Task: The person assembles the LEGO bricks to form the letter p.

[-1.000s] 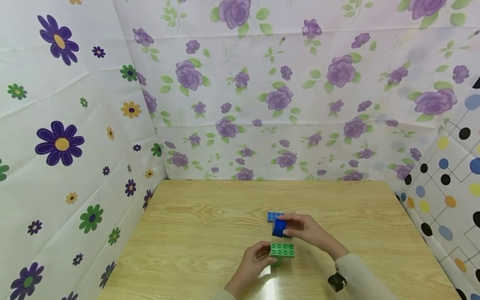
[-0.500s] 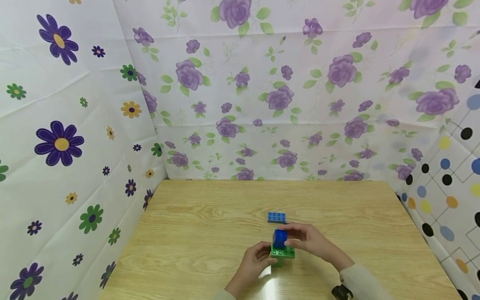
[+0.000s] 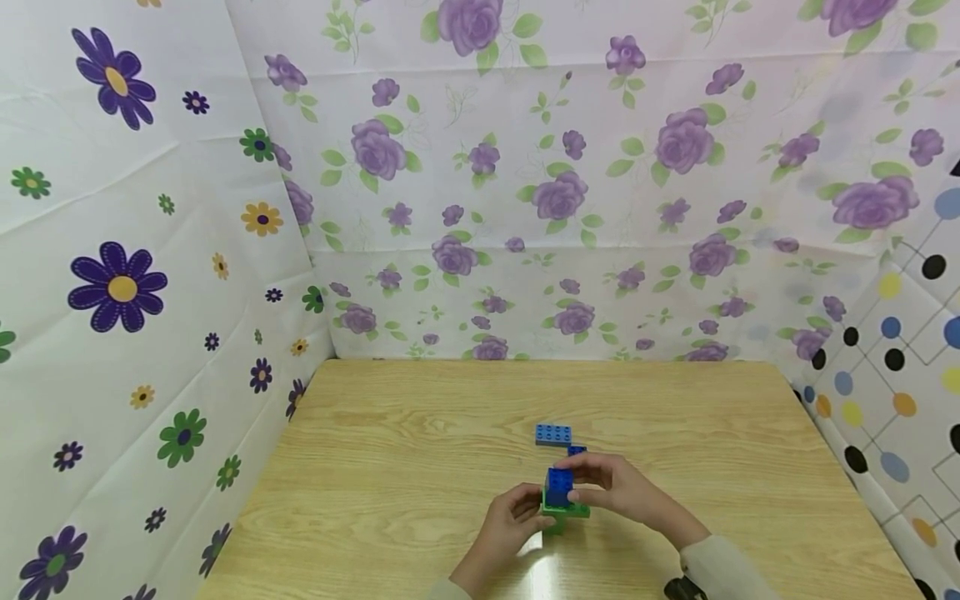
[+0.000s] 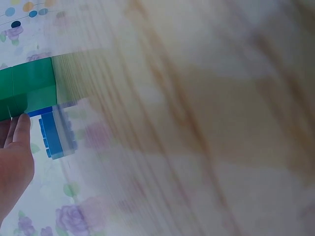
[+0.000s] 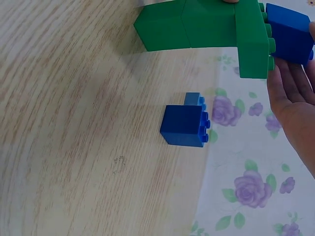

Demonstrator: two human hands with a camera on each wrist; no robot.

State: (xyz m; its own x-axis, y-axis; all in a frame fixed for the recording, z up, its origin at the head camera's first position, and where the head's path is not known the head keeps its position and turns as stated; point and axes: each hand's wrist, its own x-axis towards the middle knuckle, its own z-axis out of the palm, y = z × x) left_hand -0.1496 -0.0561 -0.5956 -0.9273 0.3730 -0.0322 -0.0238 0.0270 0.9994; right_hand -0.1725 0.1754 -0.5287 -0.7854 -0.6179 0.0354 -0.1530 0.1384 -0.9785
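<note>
My left hand (image 3: 504, 527) holds a stack of green toy bricks (image 3: 555, 527) from its left side. Two square green bricks form the column, and a wider studded green brick (image 5: 253, 39) lies across its top. My right hand (image 3: 618, 490) pinches a dark blue brick (image 3: 558, 485) between thumb and fingers. That brick sits over the left part of the wide green brick, right at its studs in the right wrist view. In the left wrist view the left fingertips (image 4: 22, 123) press against the green bricks (image 4: 32, 86).
Behind the stack, a light blue brick (image 3: 552, 434) with two rows of studs lies on the wooden table (image 3: 390, 467). Close to it stands another dark blue brick (image 5: 182, 125), partly hidden by the right hand in the head view. Flowered cloth (image 3: 480, 208) hangs behind the table.
My right hand has brought the dark blue brick toward me and down onto the wide green brick, uncovering the light blue brick behind. The left hand has stayed in place on the green stack.
</note>
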